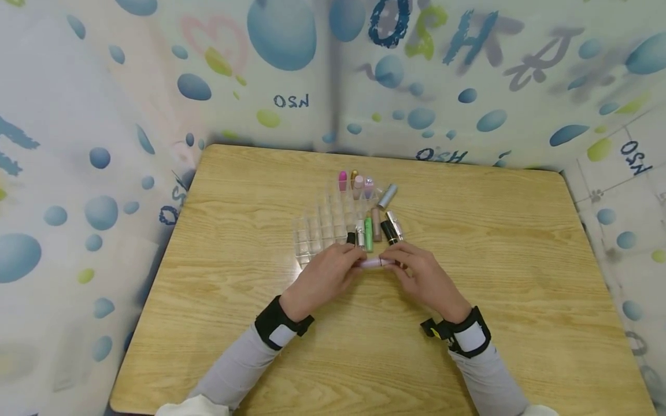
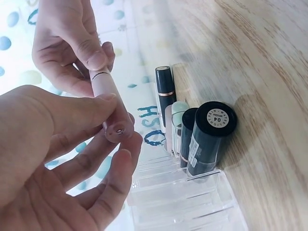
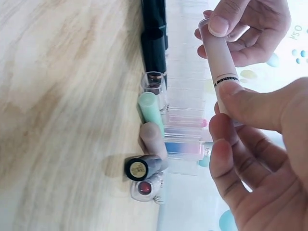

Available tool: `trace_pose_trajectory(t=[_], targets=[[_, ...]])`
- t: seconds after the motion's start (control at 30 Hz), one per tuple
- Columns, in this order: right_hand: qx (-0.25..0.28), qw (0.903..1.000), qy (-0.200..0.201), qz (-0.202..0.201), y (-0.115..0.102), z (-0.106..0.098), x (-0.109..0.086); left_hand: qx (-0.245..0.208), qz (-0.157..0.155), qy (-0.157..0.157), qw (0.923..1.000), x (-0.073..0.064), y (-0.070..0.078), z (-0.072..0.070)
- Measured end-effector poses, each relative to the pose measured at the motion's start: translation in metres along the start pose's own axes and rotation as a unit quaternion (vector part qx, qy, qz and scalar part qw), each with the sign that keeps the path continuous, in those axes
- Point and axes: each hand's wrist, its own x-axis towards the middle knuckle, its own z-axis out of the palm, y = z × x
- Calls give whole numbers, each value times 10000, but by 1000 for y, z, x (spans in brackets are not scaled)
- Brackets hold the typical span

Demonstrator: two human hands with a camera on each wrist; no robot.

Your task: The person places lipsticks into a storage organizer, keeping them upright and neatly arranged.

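Note:
Both hands hold a pale pink lipstick tube (image 1: 370, 263) level in front of the person, one at each end. My left hand (image 1: 328, 268) pinches one end between thumb and fingers; the rounded end faces the camera in the left wrist view. At the other end, my right hand (image 1: 429, 280) grips beyond the dark lettered band, thumb on top. Just past the fingers stand or lie several lipsticks: a green tube (image 1: 368, 234), a brown tube (image 1: 376, 225), a black one (image 1: 388, 231) and a silver one (image 1: 394, 224). A larger black tube (image 2: 216, 122) shows a round label.
A clear stepped lipstick organizer (image 1: 326, 219) stands behind the left hand. Its far end holds a magenta lipstick (image 1: 342, 181), a pink one (image 1: 358, 185) and others. A grey tube (image 1: 387, 196) lies beside it on the wooden table (image 1: 494, 242). A patterned curtain (image 1: 442, 115) hangs behind.

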Motion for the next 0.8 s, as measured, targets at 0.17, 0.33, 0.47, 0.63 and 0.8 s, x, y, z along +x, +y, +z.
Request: trace_pose_trajectory(t=[0.17,0.33,0.47,0.63,0.8], targets=[[120,9999,24,51,-1,-4,6,-234,-103,49,9997,2,-2,-2],[453,9988,178,-18,-1,-6,8,-388,-136,163,9990,1,-2,-5],[876,9955,354,-83,-3,-7,10,-440,-121,224,9987,1,-2,-7],[1663,9852,408,-9,-6,-7,14,-491,-135,256,9984,0,-1,-7],[1975,9791,486,18,-7,-7,17,-573,-158,252,9979,-1,-3,-8]])
